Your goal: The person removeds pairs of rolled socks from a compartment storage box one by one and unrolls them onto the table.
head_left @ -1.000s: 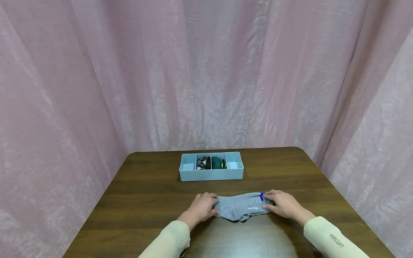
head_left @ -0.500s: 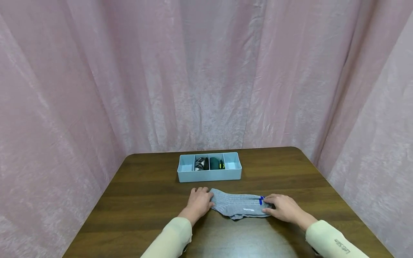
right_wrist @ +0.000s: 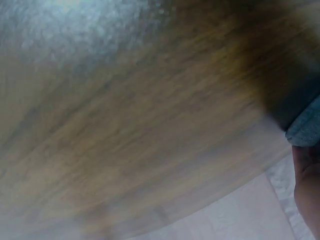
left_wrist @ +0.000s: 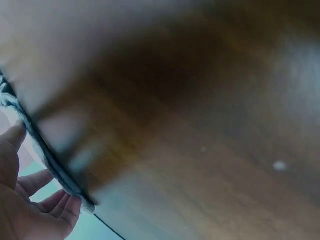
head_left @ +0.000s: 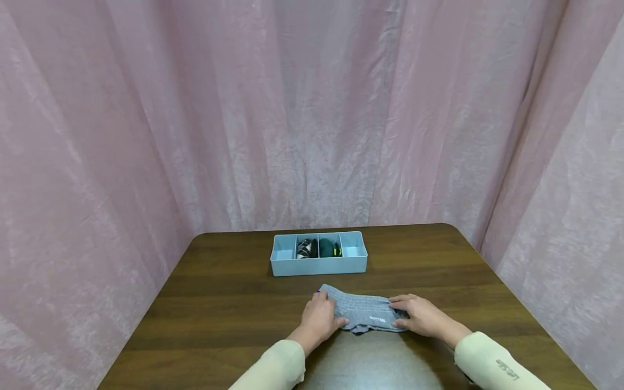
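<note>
A grey ribbed sock, or pair of socks (head_left: 363, 310), lies flat on the wooden table with small white lettering near its lower edge. Over its left end rests my left hand (head_left: 318, 318), thumb and fingers spread; a small blue patch shows by the fingertips. In the left wrist view, those fingertips (left_wrist: 74, 206) touch the sock's edge. My right hand (head_left: 420, 316) touches the right end, thumb and index finger apart, with a dark blue patch between them. Only part of that hand (right_wrist: 307, 195) appears in the right wrist view, against the grey fabric (right_wrist: 306, 127).
Farther back on the table (head_left: 219, 303) stands a light blue divided box (head_left: 319, 265). Its middle compartments hold a black-and-white patterned bundle (head_left: 304, 248) and a dark green bundle (head_left: 326, 248). Pink curtains (head_left: 312, 119) hang behind and beside the table.
My left hand has shifted right, farther over the sock's left end. That end swung away from me between the earlier frames. The right hand stays near the right end, now covering more of the blue mark.
</note>
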